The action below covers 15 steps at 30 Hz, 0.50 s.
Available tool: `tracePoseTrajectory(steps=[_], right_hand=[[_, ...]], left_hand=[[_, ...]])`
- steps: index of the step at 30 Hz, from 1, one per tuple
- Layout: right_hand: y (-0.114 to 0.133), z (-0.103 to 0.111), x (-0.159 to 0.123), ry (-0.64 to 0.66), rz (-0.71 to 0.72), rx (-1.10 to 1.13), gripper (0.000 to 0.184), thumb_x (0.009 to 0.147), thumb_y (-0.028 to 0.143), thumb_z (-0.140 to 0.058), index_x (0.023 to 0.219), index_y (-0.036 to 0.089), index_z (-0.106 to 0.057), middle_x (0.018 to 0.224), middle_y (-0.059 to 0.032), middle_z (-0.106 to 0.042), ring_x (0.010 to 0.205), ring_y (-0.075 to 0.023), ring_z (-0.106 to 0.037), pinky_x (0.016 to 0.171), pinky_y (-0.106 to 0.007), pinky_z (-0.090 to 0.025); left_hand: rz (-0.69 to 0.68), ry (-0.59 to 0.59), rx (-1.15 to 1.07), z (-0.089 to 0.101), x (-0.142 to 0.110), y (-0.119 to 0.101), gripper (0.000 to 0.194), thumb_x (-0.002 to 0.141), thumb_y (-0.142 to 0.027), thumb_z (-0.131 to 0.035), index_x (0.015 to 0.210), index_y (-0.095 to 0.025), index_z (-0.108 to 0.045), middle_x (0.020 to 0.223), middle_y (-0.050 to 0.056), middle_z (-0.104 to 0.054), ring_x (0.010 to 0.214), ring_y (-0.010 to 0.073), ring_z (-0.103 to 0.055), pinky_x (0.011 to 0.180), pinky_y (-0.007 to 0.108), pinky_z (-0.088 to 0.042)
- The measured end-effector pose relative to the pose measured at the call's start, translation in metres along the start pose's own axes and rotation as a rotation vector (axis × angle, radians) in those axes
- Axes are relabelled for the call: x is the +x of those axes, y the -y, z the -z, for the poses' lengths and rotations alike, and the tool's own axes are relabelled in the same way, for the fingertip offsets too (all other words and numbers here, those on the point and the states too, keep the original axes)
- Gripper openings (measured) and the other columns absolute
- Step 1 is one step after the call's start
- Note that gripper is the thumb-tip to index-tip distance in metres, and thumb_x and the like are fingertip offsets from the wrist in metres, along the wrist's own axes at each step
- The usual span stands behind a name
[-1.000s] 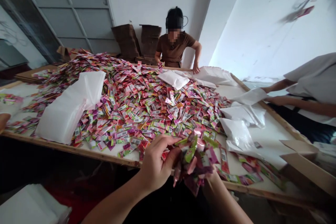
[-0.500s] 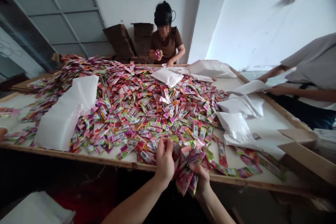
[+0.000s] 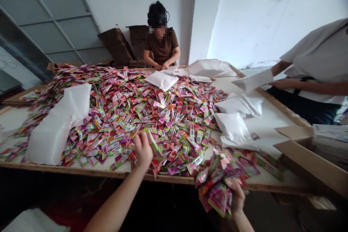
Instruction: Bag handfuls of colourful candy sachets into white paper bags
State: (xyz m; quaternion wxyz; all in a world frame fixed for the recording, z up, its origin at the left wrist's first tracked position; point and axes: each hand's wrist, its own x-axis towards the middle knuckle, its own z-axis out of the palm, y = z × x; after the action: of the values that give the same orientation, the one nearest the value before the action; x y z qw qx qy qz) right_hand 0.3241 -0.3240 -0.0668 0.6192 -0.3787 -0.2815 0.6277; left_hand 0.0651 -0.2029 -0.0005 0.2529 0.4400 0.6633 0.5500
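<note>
A big heap of small colourful sachets (image 3: 152,112) covers the wooden-edged table (image 3: 81,169). My left hand (image 3: 143,149) reaches into the near edge of the heap, fingers closed on a green sachet (image 3: 153,144). My right hand (image 3: 235,197) is down at the table's front edge, off to the right, gripping a thick bundle of sachets (image 3: 217,185) that fans out above and to the left of it.
White plastic bags lie on the heap at left (image 3: 57,127) and at right (image 3: 233,127). A person in a brown top (image 3: 161,45) works at the far end. Another person in white (image 3: 312,65) holds a white bag at the right. A cardboard box (image 3: 307,159) sits at the near right.
My hands have come apart: the left went forward into the heap and picked at a sachet, while the right carried the bundle right and down. The view shifted left.
</note>
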Motion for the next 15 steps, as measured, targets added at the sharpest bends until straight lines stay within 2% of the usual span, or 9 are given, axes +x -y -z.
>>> tracePoseTrajectory(steps=[2, 4, 5, 7, 9, 10, 12, 15], right_hand=[[0.009, 0.034, -0.007, -0.119, 0.066, -0.002, 0.013, 0.064, 0.035, -0.06, 0.056, 0.025, -0.062, 0.045, -0.0002, -0.059, 0.044, -0.0202, -0.058, 0.052, -0.038, -0.052], [0.018, 0.06, -0.015, -0.226, 0.09, -0.002, 0.01, 0.062, 0.031, -0.061, 0.054, 0.025, -0.061, 0.043, 0.0003, -0.057, 0.044, -0.022, -0.058, 0.054, -0.041, -0.052], [0.022, 0.069, -0.02, -0.27, 0.084, -0.007, 0.007, 0.062, 0.03, -0.061, 0.057, 0.025, -0.062, 0.043, 0.0002, -0.058, 0.047, -0.0238, -0.059, 0.055, -0.044, -0.052], [0.029, 0.078, -0.027, -0.329, 0.063, -0.019, 0.008, 0.061, 0.029, -0.06, 0.067, 0.025, -0.065, 0.047, -0.0004, -0.06, 0.053, -0.0277, -0.062, 0.059, -0.048, -0.052], [0.035, 0.077, -0.032, -0.355, 0.07, -0.034, 0.019, 0.06, 0.029, -0.06, 0.077, 0.025, -0.066, 0.054, -0.0013, -0.064, 0.06, -0.0299, -0.064, 0.061, -0.049, -0.052], [0.037, 0.074, -0.034, -0.363, 0.089, -0.039, 0.022, 0.06, 0.03, -0.061, 0.081, 0.025, -0.065, 0.059, -0.0017, -0.066, 0.063, -0.0301, -0.064, 0.062, -0.049, -0.052], [0.041, 0.066, -0.035, -0.385, 0.132, -0.035, 0.027, 0.059, 0.031, -0.061, 0.086, 0.024, -0.064, 0.067, -0.002, -0.068, 0.066, -0.0297, -0.064, 0.064, -0.05, -0.051], [0.044, 0.055, -0.032, -0.415, 0.166, -0.018, 0.031, 0.058, 0.029, -0.062, 0.089, 0.024, -0.063, 0.073, -0.0011, -0.068, 0.067, -0.028, -0.064, 0.065, -0.049, -0.052]], left_hand=[[-0.029, -0.183, 0.192, 0.006, 0.044, 0.003, 0.024, 0.086, -0.036, -0.031, 0.093, -0.016, -0.044, 0.081, 0.006, -0.053, 0.072, 0.017, -0.052, 0.067, 0.028, -0.044], [-0.112, -0.275, 0.445, 0.009, 0.072, 0.005, 0.03, 0.081, -0.027, -0.042, 0.106, -0.011, -0.045, 0.103, 0.014, -0.054, 0.095, 0.0228, -0.052, 0.084, 0.035, -0.041], [-0.186, -0.257, 0.562, 0.009, 0.079, 0.006, 0.037, 0.078, -0.024, -0.047, 0.112, -0.01, -0.044, 0.113, 0.016, -0.051, 0.105, 0.0255, -0.048, 0.09, 0.038, -0.037], [-0.391, -0.056, 0.728, 0.008, 0.079, 0.006, 0.041, 0.075, -0.019, -0.051, 0.115, -0.013, -0.047, 0.121, 0.014, -0.048, 0.115, 0.0268, -0.041, 0.098, 0.041, -0.03], [-0.573, 0.194, 0.781, 0.01, 0.074, 0.003, 0.032, 0.078, -0.017, -0.047, 0.109, -0.019, -0.055, 0.116, 0.008, -0.054, 0.113, 0.0237, -0.043, 0.099, 0.039, -0.029], [-0.621, 0.258, 0.781, 0.014, 0.073, 0.001, 0.03, 0.079, -0.016, -0.045, 0.105, -0.021, -0.057, 0.112, 0.006, -0.058, 0.11, 0.0223, -0.046, 0.098, 0.038, -0.031], [-0.629, 0.222, 0.758, 0.031, 0.077, -0.001, 0.028, 0.08, -0.017, -0.043, 0.103, -0.02, -0.059, 0.104, 0.005, -0.062, 0.102, 0.0212, -0.052, 0.093, 0.035, -0.036], [-0.579, 0.113, 0.732, 0.073, 0.083, -0.001, 0.027, 0.081, -0.02, -0.043, 0.101, -0.017, -0.061, 0.098, 0.006, -0.064, 0.09, 0.02, -0.057, 0.084, 0.032, -0.043]])
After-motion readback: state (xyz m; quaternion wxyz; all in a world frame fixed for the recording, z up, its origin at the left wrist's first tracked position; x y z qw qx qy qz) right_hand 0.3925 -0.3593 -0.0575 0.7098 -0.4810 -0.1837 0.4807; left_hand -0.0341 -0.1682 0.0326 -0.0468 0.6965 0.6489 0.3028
